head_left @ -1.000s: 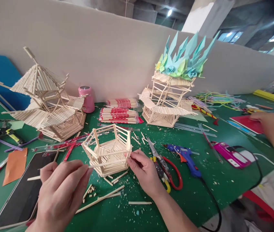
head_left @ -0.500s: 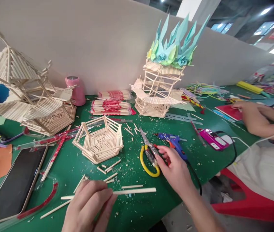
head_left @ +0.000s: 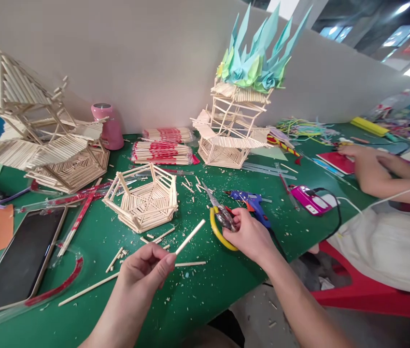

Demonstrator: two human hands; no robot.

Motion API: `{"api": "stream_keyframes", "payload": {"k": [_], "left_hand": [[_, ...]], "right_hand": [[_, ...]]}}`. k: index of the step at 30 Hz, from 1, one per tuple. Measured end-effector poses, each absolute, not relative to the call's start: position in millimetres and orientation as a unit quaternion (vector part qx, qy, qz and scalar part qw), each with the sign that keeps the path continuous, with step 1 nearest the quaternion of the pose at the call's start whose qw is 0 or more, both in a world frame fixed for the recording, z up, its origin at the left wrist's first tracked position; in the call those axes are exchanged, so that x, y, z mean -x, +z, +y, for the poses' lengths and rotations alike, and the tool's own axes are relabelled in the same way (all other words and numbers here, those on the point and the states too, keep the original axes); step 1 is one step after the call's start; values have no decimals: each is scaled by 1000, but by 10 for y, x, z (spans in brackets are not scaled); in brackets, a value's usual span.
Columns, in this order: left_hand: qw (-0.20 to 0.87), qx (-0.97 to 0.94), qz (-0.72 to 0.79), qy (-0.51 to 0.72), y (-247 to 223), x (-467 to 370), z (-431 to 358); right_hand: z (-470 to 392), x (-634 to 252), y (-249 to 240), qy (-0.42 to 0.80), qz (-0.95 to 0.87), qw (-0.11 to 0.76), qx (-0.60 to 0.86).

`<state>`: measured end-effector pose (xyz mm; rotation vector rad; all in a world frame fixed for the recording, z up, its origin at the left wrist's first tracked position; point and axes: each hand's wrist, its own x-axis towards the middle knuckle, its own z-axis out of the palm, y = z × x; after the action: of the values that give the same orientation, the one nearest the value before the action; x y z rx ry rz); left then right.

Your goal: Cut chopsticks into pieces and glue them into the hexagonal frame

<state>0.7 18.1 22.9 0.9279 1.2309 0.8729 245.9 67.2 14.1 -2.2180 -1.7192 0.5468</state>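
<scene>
Between thumb and fingers, my left hand (head_left: 147, 270) pinches a thin wooden stick (head_left: 190, 237), which tilts up to the right. My right hand (head_left: 250, 234) is closed on the yellow-handled scissors (head_left: 222, 217), whose blades point away from me over the table. Just beyond the scissors lies a blue hot glue gun (head_left: 253, 205). A hexagonal basket-like frame of wooden sticks (head_left: 147, 200) sits beyond my left hand. Cut stick pieces (head_left: 116, 258) and a longer stick (head_left: 89, 288) lie around that hand.
Two stick-built towers stand behind, one (head_left: 41, 140) at left, another (head_left: 233, 130) topped with blue paper leaves. Wrapped stick bundles (head_left: 163, 151), a pink bottle (head_left: 108, 126) and a phone (head_left: 20, 261) rest on the green table. At right are another person's arms (head_left: 371, 169) and a red stool (head_left: 364, 299).
My right hand has closed on the scissors. My left hand has turned, raising its stick from nearly level to a slant. The whole view has shifted slightly.
</scene>
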Motion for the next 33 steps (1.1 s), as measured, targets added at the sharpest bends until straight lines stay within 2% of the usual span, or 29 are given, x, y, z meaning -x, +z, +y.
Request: {"api": "stream_keyframes", "payload": {"k": [2,6,8,13,18,24,33], "left_hand": [[651,-374,534,390,238,-32,195],[665,-341,519,415,253,-93,212],[670,-327,514,424,257,-121,224],[655,-318,516,452,274,-171,266],[620,-332,522,483,273,-198,283],[588,-359,525,500,264,-200,275],[555,-369,514,540,310,-227,302]], "right_hand": [[587,-2518,140,224,-591,169,756],[337,-2598,141,356,-566,310,675],[207,-2599,174,405,-545,351,644],[-72,-2502,318,415,-575,288,644],[-263,-2430,284,353,-618,235,662],[-260,-2329,167,309,-667,268,624],[-127,-2145,323,306,-684,265,607]]}}
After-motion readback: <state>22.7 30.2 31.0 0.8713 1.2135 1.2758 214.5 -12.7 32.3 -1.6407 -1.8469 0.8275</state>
